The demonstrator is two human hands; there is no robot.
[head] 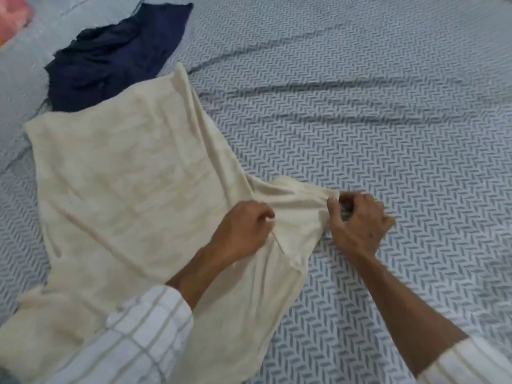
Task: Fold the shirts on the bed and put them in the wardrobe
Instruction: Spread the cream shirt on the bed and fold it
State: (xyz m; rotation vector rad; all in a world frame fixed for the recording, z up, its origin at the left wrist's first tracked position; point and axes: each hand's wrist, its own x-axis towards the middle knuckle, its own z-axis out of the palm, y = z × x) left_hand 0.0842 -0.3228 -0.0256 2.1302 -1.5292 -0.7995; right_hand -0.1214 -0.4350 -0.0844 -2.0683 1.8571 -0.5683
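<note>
Cream shirt [124, 189] spread on patterned bed [360, 120], navy shirt [116, 59] crumpled at far left. Left hand [241, 231] grasps the cream shirt's fabric; right hand [357, 223] pinches its sleeve end.

Left hand [243, 228] fingers curled, pinching, right hand [357, 220] fingers pinching, both forearms extended

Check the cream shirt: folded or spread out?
Mostly spread: the cream shirt lies flat on the bed, only its sleeve gathered in both hands' grip.
</note>
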